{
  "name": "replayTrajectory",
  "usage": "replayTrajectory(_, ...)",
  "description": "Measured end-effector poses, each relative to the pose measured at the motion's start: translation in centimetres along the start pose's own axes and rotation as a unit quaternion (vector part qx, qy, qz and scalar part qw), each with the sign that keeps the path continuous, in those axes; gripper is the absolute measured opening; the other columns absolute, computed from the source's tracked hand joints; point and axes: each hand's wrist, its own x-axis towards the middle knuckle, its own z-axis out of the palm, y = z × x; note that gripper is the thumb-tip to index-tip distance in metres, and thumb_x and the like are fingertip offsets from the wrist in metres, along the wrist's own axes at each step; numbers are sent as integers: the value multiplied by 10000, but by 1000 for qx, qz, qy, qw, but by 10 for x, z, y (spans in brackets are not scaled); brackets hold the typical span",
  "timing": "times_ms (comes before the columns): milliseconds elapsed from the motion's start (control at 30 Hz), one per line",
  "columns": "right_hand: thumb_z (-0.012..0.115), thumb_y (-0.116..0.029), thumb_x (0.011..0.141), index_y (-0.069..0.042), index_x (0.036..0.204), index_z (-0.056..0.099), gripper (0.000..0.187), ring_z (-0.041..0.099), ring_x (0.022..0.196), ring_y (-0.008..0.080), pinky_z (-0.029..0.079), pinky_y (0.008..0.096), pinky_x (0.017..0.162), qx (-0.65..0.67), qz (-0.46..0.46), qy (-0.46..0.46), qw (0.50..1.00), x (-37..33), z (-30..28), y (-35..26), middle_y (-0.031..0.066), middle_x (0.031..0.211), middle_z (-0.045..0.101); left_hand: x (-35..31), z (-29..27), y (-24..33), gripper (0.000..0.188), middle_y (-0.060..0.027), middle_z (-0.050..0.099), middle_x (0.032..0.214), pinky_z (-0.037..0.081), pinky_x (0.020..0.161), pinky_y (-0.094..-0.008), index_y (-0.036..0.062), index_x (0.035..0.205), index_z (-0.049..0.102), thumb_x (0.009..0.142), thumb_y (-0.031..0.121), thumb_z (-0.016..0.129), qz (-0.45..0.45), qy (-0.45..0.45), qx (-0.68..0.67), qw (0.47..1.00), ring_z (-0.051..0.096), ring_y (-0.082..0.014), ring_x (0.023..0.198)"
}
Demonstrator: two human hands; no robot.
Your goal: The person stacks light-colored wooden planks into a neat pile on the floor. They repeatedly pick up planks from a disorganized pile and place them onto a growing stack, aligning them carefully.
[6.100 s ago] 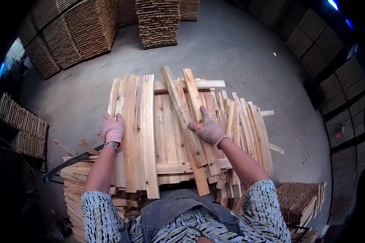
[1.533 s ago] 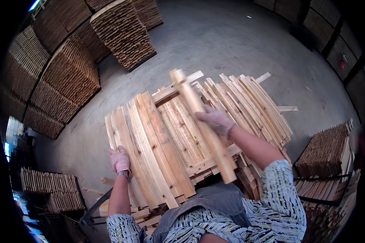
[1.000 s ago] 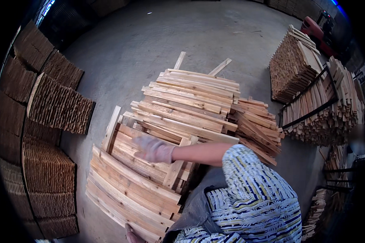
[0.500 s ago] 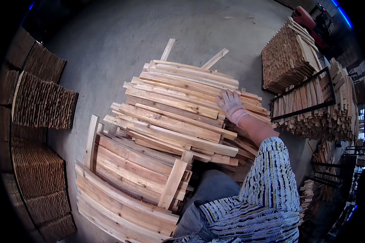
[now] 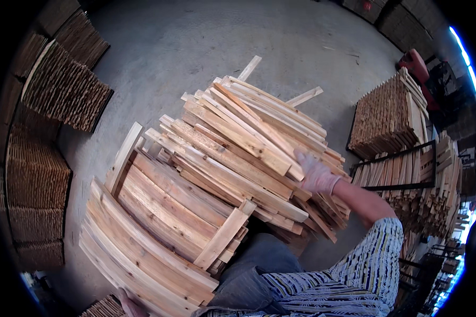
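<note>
My right hand (image 5: 317, 173), in a pale thin glove, is closed on the right end of a narrow wooden board (image 5: 272, 142). That board lies slanted across a loose pile of similar boards (image 5: 232, 161), its far end toward the upper left. At the lower edge, part of my left hand (image 5: 129, 305) shows beside the left end of the nearer, neatly layered stack of boards (image 5: 143, 259). Its fingers are mostly cut off or too dim to read. An upright slat (image 5: 225, 238) stands against the right side of this near stack, and another slat (image 5: 124, 156) at its far left corner.
Tall stacks of boards (image 5: 63, 87) line the left side. On the right stand another board stack (image 5: 381, 119) and a black metal frame (image 5: 433, 164) around upright boards. A red machine (image 5: 415, 66) is behind them. Grey concrete floor (image 5: 195, 37) lies beyond the pile.
My right hand has come nearer and closed on a board end, and boards in the pile now lie more slanted. My left hand has come into view at the lower left. The view has turned.
</note>
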Motion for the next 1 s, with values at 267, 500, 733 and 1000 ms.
replayTrajectory(267,790,-447,759,35,1542,111,1143,425,1339,453,391,456,1122,-10,65,-43,997,-45,74,-100,291,1465,354,36,1,-20,910,-315,486,1435,404,1088,-391,-115,1486,324,988,641,428,116,200,304,924,537,-394,1270)
replayTrajectory(500,767,-593,747,41,1568,56,1257,294,1458,442,295,453,1189,-18,46,-203,978,-28,20,-90,312,1581,240,44,-4,-36,916,-343,470,1435,385,1106,-392,-135,1483,305,990,624,447,157,211,294,919,508,-416,1301)
replayTrajectory(733,751,-543,796,56,1556,146,1140,377,1429,406,321,397,1175,53,130,57,988,130,36,-136,348,1525,340,51,-2,-38,877,-350,498,1406,382,1092,-421,-146,1450,346,989,593,456,162,235,312,906,512,-436,1290)
replayTrajectory(1000,736,-239,865,55,1492,306,816,659,1042,262,570,346,839,429,-5,20,903,129,25,-107,203,1269,599,35,10,-20,810,-345,484,1414,396,1089,-443,-99,1403,435,968,583,447,152,276,368,875,484,-460,1313)
